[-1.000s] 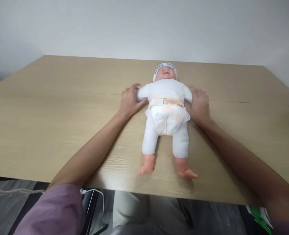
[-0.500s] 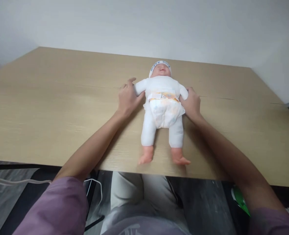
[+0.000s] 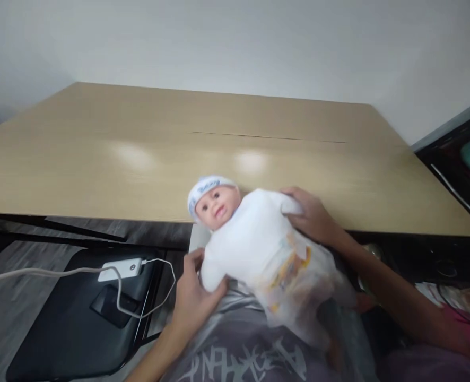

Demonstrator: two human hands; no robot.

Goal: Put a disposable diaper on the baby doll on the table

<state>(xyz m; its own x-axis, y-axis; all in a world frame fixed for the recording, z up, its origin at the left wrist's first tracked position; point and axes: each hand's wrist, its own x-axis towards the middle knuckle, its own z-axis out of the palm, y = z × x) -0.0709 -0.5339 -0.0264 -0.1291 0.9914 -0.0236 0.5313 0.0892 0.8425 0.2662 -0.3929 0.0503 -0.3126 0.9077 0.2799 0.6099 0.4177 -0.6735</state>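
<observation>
A baby doll (image 3: pixel 246 239) in a white suit and a white cap with blue lettering lies tilted in front of my body, its head toward the upper left. My left hand (image 3: pixel 197 286) is closed around one of its arms. The other arm is gripped by my right hand (image 3: pixel 309 215), thumb and fingers on either side. Around the doll's lower body is a diaper (image 3: pixel 294 270) with an orange and yellow print, smeared by motion. Its legs are blurred and partly hidden.
The wooden table (image 3: pixel 147 138) spans the view, its front edge just beyond the doll. At lower left a black chair seat (image 3: pixel 76 318) holds a white power bank (image 3: pixel 120 269) with a cable and a dark phone-like object (image 3: pixel 113 305). A dark object (image 3: pixel 461 164) stands at right.
The doll has been lifted from lying on its back on the table and drawn toward my body, now tilted with its head to the left. Both hands still hold its arms.
</observation>
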